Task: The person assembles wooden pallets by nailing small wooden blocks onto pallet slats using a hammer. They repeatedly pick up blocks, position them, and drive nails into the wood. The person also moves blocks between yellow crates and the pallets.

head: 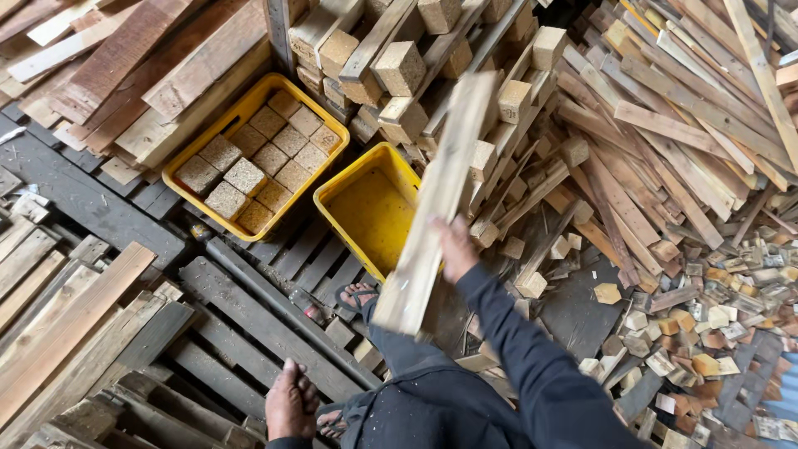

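Long plank (436,199) was held aloft, gripped by right hand (455,248) at lower third, tilted over empty yellow crate (371,209). Left hand (291,403) was rested loose, holding nothing, on dark pallet slats (249,324), well apart from right.

Risk judged: plank could slip from one-handed grip, sandalled foot (357,296) just below could be struck.

Counted: two yellow crates; second crate (253,154) was filled with about twelve pressed-wood blocks.

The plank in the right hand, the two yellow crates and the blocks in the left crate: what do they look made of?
Plank: bare sawn wood, pale and unpainted, grain faint. Yellow crates: probably moulded plastic, with smooth, even colour and rounded rims. Blocks: likely pressed wood chip, going by their speckled, grainy faces.
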